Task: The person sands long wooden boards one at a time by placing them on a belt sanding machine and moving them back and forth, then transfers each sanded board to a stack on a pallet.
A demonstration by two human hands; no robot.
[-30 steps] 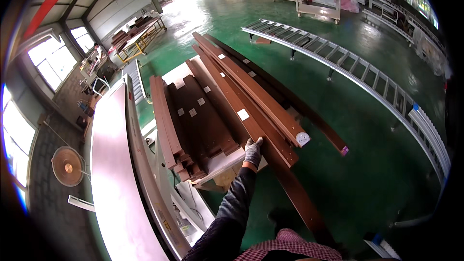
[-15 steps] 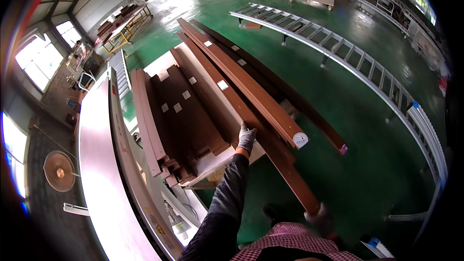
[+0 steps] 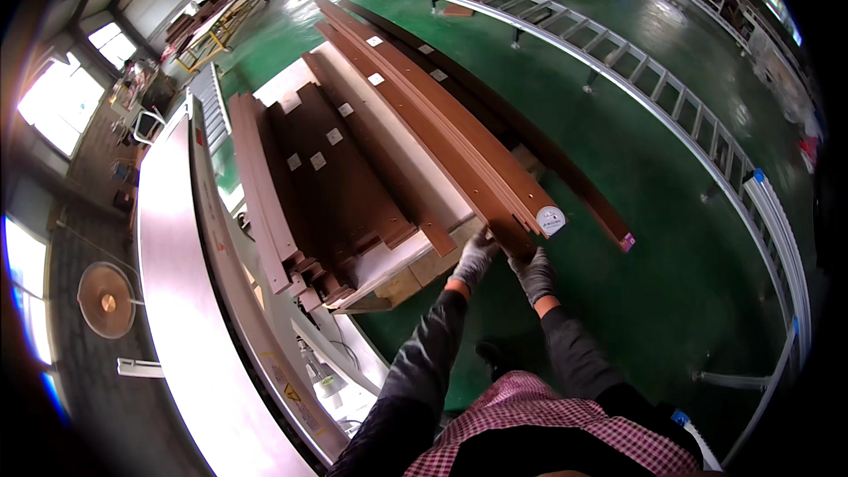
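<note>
A long brown plank [image 3: 439, 168] with screw-like dots and a white label lies along the right part of a stack. My left hand [image 3: 478, 260], in a grey glove, is closed on the left edge of its near end. My right hand [image 3: 535, 277], gloved too, wraps round the near end from the right. Right beside this plank lies a thicker brown profile [image 3: 495, 159] with a round white label on its end. Several darker, shorter planks [image 3: 340, 181] with white labels lie to the left. The fingers under the plank are hidden.
A pale board on a wooden stand [image 3: 402, 287] bears the planks. A long white machine table [image 3: 168, 274] runs along my left. On the right curves a metal roller conveyor [image 3: 609, 62]. A darker long bar [image 3: 565, 172] lies beyond the thick profile. Green floor [image 3: 654, 318] shows between.
The plank has slid away from me, so less of it juts past the stack. My right hand has moved forward and left with its end, close to my left hand, which has shifted slightly right.
</note>
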